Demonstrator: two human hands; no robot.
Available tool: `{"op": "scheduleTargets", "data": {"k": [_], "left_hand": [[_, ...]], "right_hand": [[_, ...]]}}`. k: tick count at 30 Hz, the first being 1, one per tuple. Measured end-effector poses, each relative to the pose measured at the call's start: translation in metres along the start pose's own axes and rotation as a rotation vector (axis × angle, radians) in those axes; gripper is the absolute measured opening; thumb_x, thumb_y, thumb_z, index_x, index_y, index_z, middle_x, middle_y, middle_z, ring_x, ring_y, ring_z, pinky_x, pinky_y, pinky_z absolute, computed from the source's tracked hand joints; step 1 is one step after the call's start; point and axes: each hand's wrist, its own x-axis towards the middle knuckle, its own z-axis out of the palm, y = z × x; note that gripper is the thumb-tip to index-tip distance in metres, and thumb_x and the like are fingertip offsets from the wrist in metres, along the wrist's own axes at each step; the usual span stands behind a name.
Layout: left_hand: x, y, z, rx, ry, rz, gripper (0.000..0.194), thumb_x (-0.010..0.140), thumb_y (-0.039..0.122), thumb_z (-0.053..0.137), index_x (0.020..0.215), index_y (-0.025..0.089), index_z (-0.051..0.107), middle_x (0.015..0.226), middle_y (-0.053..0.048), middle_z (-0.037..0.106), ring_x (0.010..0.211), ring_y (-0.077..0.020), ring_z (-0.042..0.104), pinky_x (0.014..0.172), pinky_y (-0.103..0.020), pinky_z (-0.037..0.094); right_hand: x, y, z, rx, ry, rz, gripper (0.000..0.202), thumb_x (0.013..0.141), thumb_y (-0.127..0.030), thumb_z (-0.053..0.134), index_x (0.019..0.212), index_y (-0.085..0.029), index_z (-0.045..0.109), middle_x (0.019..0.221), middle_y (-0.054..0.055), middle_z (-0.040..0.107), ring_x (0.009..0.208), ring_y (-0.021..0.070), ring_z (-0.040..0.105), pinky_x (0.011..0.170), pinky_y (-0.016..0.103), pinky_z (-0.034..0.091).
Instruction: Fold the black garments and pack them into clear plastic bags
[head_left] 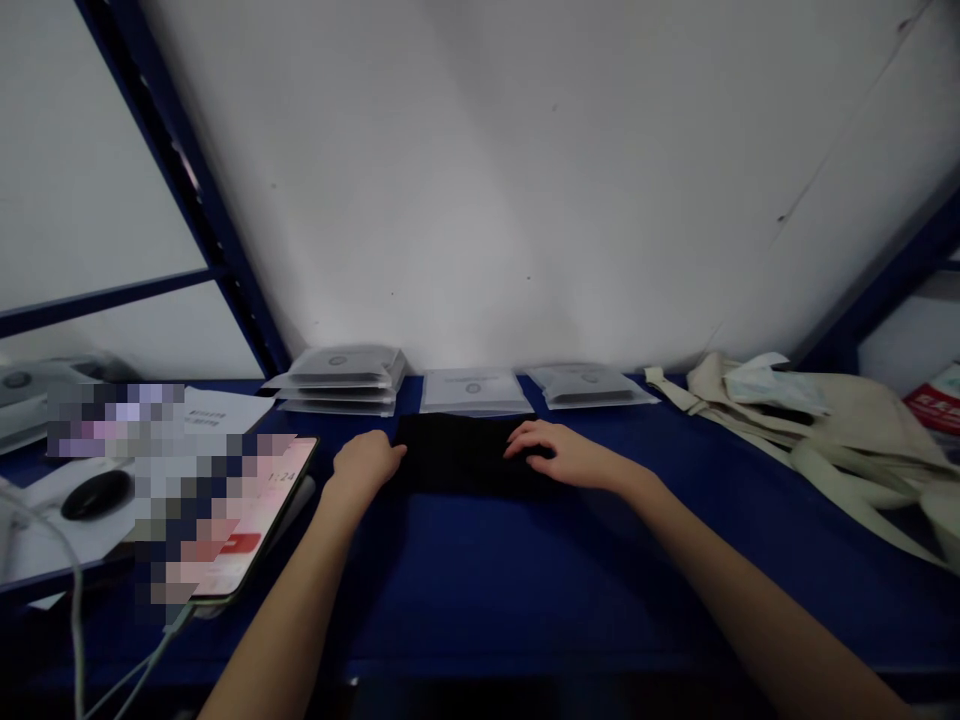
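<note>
A black piece of folded cloth [457, 455] lies flat on the blue tabletop [480, 570], its long side running left to right. At its left edge my left hand [367, 460] is closed, with the thumb against the cloth and the other fingers curled out of sight. My right hand [559, 452] rests over the right part of the cloth, fingers apart and bent, the tips touching its top. What kind of garment or fabric it is, I cannot tell.
Clear packets stand along the wall: a stack [341, 380] at left, one packet [472, 390] in the middle, another [589, 385] at right. A plugged-in phone [259, 510], a black mouse [97, 495] and papers are left. Beige canvas bags [847, 430] lie right.
</note>
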Motion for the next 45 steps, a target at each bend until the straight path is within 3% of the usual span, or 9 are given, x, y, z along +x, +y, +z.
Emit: {"op": "scheduleTargets", "data": {"k": [5, 8, 13, 19, 25, 31, 35, 40, 45], "left_hand": [[-0.017, -0.005, -0.015, -0.140, -0.279, -0.107, 0.038, 0.082, 0.043, 0.047, 0.085, 0.008, 0.060, 0.079, -0.017, 0.069, 0.055, -0.0223, 0.065, 0.054, -0.031, 0.049], [-0.021, -0.008, -0.016, -0.231, -0.327, -0.106, 0.025, 0.078, 0.034, 0.054, 0.072, 0.010, 0.058, 0.071, -0.012, 0.069, 0.049, -0.0187, 0.063, 0.049, -0.027, 0.047], [-0.019, -0.015, 0.003, -0.295, -0.152, -0.039, 0.019, 0.076, 0.029, 0.055, 0.070, 0.012, 0.059, 0.066, -0.009, 0.068, 0.047, -0.0178, 0.062, 0.048, -0.025, 0.043], [-0.051, -0.016, 0.037, -0.522, 0.270, 0.022, 0.054, 0.082, 0.033, 0.046, 0.133, 0.016, 0.036, 0.082, -0.004, 0.067, 0.064, -0.0170, 0.065, 0.065, -0.027, 0.046], [-0.073, -0.012, 0.065, -0.518, 0.367, 0.189, 0.050, 0.082, 0.037, 0.042, 0.130, 0.021, 0.045, 0.101, -0.006, 0.062, 0.073, -0.0162, 0.059, 0.072, -0.031, 0.048], [-0.070, 0.004, 0.065, -0.461, 0.516, 0.177, 0.051, 0.085, 0.035, 0.043, 0.130, 0.012, 0.043, 0.131, -0.017, 0.044, 0.107, -0.0263, 0.053, 0.091, -0.041, 0.044], [-0.084, 0.038, 0.055, -0.315, 0.708, 0.418, 0.048, 0.088, 0.030, 0.041, 0.133, 0.013, 0.039, 0.134, -0.015, 0.043, 0.118, -0.0284, 0.043, 0.096, -0.044, 0.041], [-0.104, 0.084, 0.072, -0.035, 0.595, 0.741, 0.043, 0.086, 0.027, 0.045, 0.127, 0.012, 0.047, 0.137, -0.012, 0.043, 0.115, -0.0299, 0.046, 0.091, -0.045, 0.045], [-0.111, 0.097, 0.103, 0.073, 0.523, 0.773, 0.042, 0.085, 0.026, 0.047, 0.125, 0.013, 0.050, 0.138, -0.013, 0.042, 0.118, -0.0326, 0.046, 0.088, -0.048, 0.048]], "right_hand": [[0.000, 0.001, 0.002, 0.019, 0.018, -0.005, 0.032, 0.074, -0.006, 0.049, 0.095, -0.021, 0.067, 0.108, 0.005, 0.060, 0.101, 0.0171, 0.053, 0.094, 0.034, 0.039], [0.000, 0.001, 0.001, 0.025, 0.025, -0.008, 0.032, 0.074, -0.004, 0.049, 0.094, -0.021, 0.067, 0.105, 0.005, 0.060, 0.099, 0.0167, 0.054, 0.093, 0.034, 0.039], [0.000, -0.001, 0.001, 0.030, 0.026, -0.009, 0.032, 0.074, -0.004, 0.049, 0.093, -0.022, 0.067, 0.105, 0.004, 0.060, 0.098, 0.0169, 0.054, 0.092, 0.034, 0.041], [-0.001, -0.002, 0.001, 0.020, 0.035, -0.007, 0.032, 0.073, -0.004, 0.049, 0.092, -0.022, 0.067, 0.104, 0.005, 0.060, 0.098, 0.0173, 0.054, 0.092, 0.035, 0.041], [-0.001, 0.000, 0.001, 0.041, 0.032, -0.005, 0.030, 0.074, -0.006, 0.049, 0.093, -0.022, 0.067, 0.104, 0.005, 0.059, 0.099, 0.0177, 0.054, 0.092, 0.035, 0.040], [-0.003, 0.000, -0.002, 0.099, 0.004, -0.007, 0.026, 0.077, -0.011, 0.053, 0.097, -0.022, 0.066, 0.106, 0.004, 0.059, 0.100, 0.0167, 0.053, 0.094, 0.034, 0.039], [0.001, -0.003, 0.009, 0.112, 0.051, 0.016, 0.022, 0.076, -0.016, 0.058, 0.097, -0.019, 0.066, 0.106, 0.007, 0.058, 0.102, 0.0189, 0.052, 0.095, 0.036, 0.038], [0.006, 0.002, 0.010, 0.443, 0.083, 0.107, 0.025, 0.075, -0.015, 0.053, 0.098, -0.016, 0.064, 0.100, 0.006, 0.065, 0.095, 0.0203, 0.058, 0.088, 0.037, 0.044], [0.000, 0.013, -0.015, 0.493, 0.422, 0.497, 0.027, 0.081, -0.019, 0.045, 0.099, -0.014, 0.063, 0.097, 0.009, 0.067, 0.088, 0.0195, 0.061, 0.084, 0.035, 0.045]]}}
